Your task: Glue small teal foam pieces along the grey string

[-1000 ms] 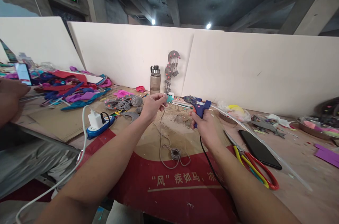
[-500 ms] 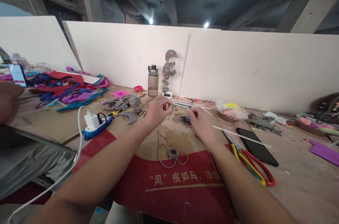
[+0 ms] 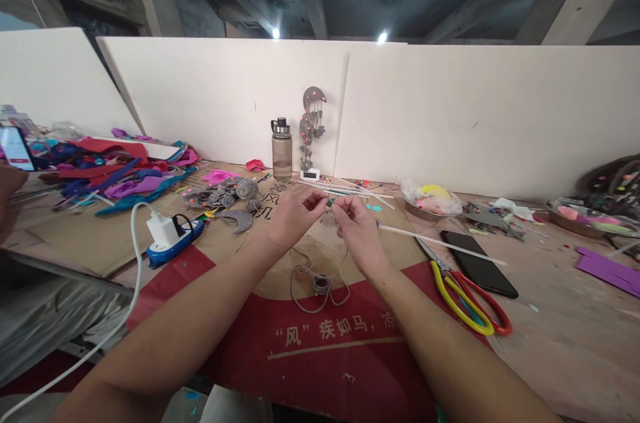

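Observation:
My left hand and my right hand meet over the middle of the cardboard, fingertips almost touching. Between them is a small dark teal piece, pinched by both hands. Grey cord hangs below the hands and runs to a small coil lying on the cardboard. A glue stick extends to the right from beside my right hand. Behind the hands, thin white sticks lie on the table.
Scissors and a black phone lie at right. A bottle and a grey moon ornament stand behind. Left are a blue power strip, grey felt pieces and coloured cloth. A person's hand is far left.
My hands have come together, and the small teal piece is now between their fingertips. The cord now rises toward my right hand. The view has shifted slightly.

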{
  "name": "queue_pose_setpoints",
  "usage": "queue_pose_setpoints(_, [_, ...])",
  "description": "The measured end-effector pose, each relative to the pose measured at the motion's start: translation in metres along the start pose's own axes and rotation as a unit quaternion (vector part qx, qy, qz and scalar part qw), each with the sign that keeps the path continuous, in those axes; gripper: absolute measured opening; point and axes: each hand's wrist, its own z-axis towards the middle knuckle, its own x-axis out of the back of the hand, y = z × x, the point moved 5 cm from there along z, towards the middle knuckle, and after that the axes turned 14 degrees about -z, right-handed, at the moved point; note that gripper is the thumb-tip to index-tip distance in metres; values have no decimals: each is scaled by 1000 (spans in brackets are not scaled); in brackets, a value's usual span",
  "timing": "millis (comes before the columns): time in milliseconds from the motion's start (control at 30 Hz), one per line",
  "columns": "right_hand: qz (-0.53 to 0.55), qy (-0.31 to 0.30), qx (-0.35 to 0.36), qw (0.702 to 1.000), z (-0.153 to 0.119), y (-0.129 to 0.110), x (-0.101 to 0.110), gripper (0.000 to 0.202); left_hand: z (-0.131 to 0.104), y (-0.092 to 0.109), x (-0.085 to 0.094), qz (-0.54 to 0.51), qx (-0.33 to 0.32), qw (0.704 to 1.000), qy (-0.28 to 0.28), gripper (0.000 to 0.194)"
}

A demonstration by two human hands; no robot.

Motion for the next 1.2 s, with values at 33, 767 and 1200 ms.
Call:
queue_pose_setpoints(33, [-16,8,10,1000,0,-1,2,19,-1,-3,-1,-31,25,999,1,12])
queue_pose_setpoints(767, [-143,55,45,987,-2,-10,9,22,-6,-8,-11,-275,205,940,6,15])
queue_pose_setpoints(1200, [-152,65,21,986,-4,-14,9,20,-9,-9,-17,-350,250,903,6,16])
